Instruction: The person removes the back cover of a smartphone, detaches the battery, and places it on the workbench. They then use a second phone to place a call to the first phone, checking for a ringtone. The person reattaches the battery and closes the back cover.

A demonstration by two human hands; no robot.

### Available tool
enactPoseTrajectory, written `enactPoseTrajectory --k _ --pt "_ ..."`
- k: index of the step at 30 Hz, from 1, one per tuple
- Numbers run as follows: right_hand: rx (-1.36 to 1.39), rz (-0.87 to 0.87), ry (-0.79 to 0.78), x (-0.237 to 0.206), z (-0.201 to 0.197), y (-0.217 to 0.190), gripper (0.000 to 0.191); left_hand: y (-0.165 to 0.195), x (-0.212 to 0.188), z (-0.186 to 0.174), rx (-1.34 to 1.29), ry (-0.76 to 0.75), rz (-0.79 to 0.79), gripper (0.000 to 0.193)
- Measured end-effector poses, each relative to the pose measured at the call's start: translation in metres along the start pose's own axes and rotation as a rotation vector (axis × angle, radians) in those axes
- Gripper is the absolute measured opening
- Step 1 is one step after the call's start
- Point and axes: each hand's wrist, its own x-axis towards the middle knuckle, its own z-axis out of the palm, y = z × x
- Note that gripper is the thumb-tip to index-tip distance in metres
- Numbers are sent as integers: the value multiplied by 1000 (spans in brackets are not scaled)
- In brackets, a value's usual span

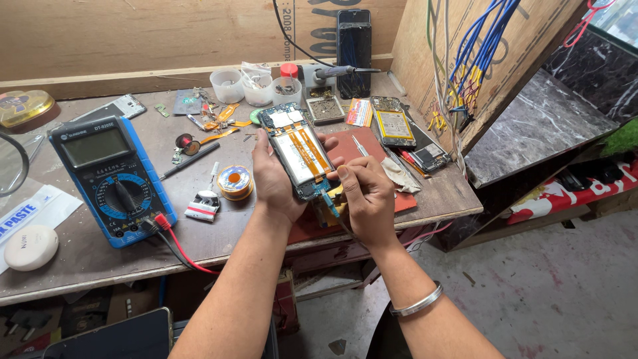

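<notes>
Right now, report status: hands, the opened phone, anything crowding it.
Left hand grips opened phone, back cover off. Right hand pinches a thin tool at its lower end. Solder spool and multimeter lie left, apart.

Surface: worn grey-brown workbench (199, 242) against a plywood wall.
Left side: blue multimeter (113, 178), white round puck (30, 247), paper sheet (40, 207).
Middle: solder spool (234, 182), black pen-like tool (189, 161).
Back: three plastic cups (258, 88), small parts tray (325, 108).
Right: red mat (372, 143), opened phone with yellow battery (393, 121).
</notes>
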Motion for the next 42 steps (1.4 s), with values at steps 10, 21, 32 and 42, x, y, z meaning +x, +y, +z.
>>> enactPoseTrajectory --k 10,21,32,42 --pt "136 -43 -221 5 -9 0 28 5 -1 -2 -129 18 -26 79" --pt "145 84 -114 2 -6 7 17 -1 4 -8 3 12 -40 78" --pt "122 95 -102 3 -7 2 15 -9 10 -15 170 94 -1 89" --pt "-131 -86 -85 -1 -4 -8 18 -8 10 -14 150 146 19 71"
